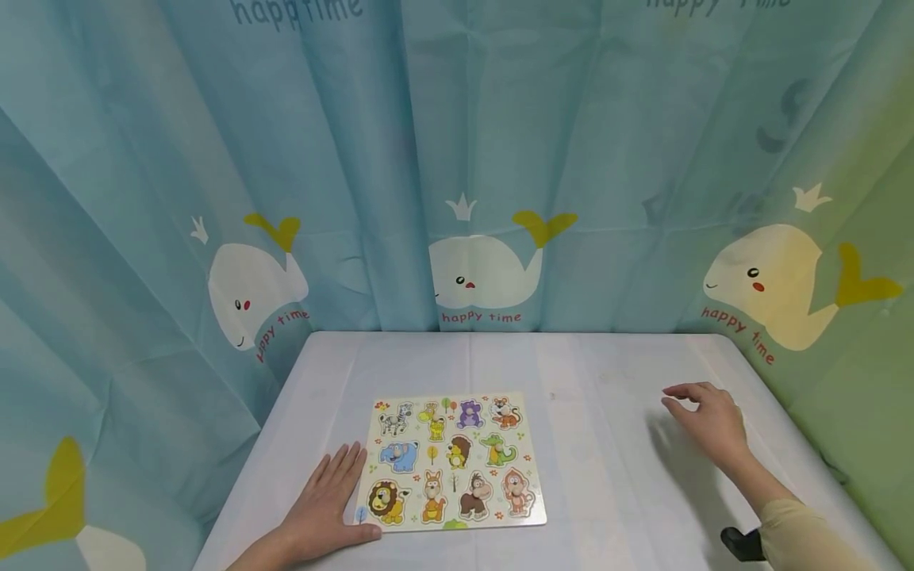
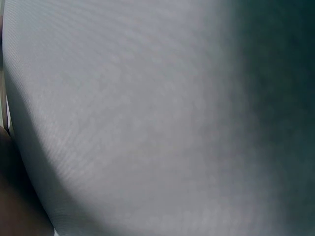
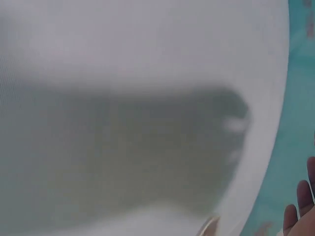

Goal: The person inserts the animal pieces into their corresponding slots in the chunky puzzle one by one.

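A wooden peg puzzle board [image 1: 537, 511] lies flat on the white table, left of its middle. Animal pieces sit in it in rows, among them a zebra, a purple bear [image 1: 470, 415], a crocodile and a lion [image 1: 386, 503]. My left hand [image 1: 321, 500] rests palm down against the board's left edge, its fingers straight and its thumb by the lower left corner. Over the table's right side, apart from the board, my right hand [image 1: 710, 420] hovers with thumb and forefinger spread and nothing between them. Fingers [image 3: 305, 199] of it appear at the right wrist view's edge.
The white table [image 1: 600, 444] has rounded far corners. Behind it and along both sides hangs a blue-green curtain [image 1: 357, 159] printed with whales. A dark strap piece [image 1: 743, 545] juts from my right sleeve. The left wrist view is mostly blurred white tabletop.
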`<move>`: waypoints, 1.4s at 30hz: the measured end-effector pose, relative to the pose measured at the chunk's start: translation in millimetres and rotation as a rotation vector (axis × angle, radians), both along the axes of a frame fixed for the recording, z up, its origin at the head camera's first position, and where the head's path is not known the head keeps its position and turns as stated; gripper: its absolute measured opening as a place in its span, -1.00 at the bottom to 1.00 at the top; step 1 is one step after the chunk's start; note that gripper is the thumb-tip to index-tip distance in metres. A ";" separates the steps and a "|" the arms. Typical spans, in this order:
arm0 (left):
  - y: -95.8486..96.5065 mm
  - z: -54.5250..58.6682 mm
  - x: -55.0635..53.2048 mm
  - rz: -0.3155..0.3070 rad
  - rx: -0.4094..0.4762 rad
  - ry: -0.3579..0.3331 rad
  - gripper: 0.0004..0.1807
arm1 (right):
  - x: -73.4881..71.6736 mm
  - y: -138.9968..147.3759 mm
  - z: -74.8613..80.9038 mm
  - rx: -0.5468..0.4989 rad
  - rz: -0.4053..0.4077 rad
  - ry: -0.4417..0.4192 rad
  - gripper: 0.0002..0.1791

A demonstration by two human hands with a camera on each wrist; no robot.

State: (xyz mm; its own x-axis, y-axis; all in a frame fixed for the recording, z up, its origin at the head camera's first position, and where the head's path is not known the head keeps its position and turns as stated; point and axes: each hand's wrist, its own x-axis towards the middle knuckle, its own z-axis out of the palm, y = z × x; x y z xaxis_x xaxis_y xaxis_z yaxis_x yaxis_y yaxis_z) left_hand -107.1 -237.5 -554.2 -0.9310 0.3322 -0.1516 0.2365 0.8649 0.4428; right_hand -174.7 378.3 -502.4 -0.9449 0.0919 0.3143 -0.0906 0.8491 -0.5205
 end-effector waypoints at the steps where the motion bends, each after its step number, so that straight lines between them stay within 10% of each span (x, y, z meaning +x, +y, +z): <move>1: 0.0 0.1 0.1 0.000 0.000 0.001 0.39 | 1.2 7.8 -2.0 0.015 -0.019 -0.005 -0.71; 22: 0.1 0.9 -0.4 0.001 -0.018 0.009 0.41 | 13.2 82.8 -17.8 0.217 -0.175 -0.276 -0.66; 42: -0.3 -2.1 0.7 -0.001 -0.019 0.033 0.41 | 17.7 98.1 -27.7 0.214 -0.186 -0.284 -0.63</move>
State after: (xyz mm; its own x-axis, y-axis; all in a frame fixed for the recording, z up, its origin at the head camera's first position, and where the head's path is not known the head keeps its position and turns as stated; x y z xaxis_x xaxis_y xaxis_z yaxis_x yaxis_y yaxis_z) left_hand -106.4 -237.8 -556.3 -0.9351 0.3308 -0.1274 0.2518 0.8728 0.4182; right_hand -157.0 476.4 -530.1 -0.9703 0.2304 0.0732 0.1971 0.9292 -0.3127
